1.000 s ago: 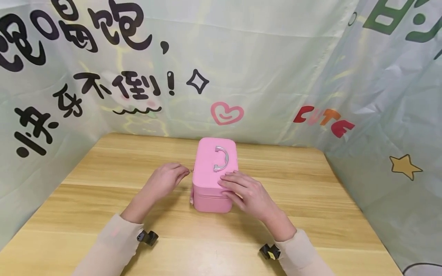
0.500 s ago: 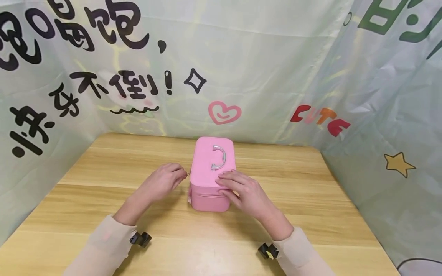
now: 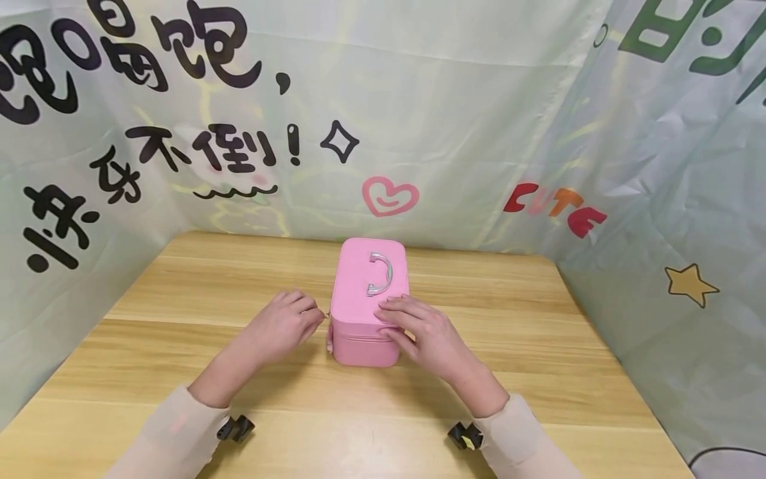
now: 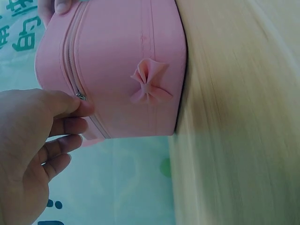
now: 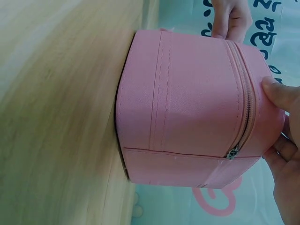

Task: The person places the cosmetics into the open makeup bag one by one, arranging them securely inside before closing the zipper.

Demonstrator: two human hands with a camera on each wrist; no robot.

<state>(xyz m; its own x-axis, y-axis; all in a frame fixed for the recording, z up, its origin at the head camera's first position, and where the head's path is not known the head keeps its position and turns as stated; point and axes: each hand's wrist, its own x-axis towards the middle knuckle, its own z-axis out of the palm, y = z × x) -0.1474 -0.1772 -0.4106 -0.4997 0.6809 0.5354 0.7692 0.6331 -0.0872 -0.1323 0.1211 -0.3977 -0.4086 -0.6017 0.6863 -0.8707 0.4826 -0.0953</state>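
A pink vanity case (image 3: 371, 279), its lid down, stands on the wooden table with a silver handle (image 3: 383, 274) on top. At its left side my left hand (image 3: 287, 322) pinches the zipper pull (image 4: 81, 96) between thumb and forefinger; the other fingers curl below. A pink bow (image 4: 149, 84) sits on that side, lower than the zipper. My right hand (image 3: 427, 332) holds the lid's near right corner, fingers on top and thumb (image 5: 279, 93) against the near end. Another zipper pull (image 5: 232, 153) shows on the case in the right wrist view.
The wooden table (image 3: 509, 319) extends around the case on all sides. Behind it and to both sides hangs a pale printed cloth (image 3: 467, 120) with lettering and drawings. Small black cameras (image 3: 465, 436) are worn at both sleeves.
My left hand has drawn the zipper pull along the left side toward me. The right hand stays on the lid's corner, and the view has shifted slightly.
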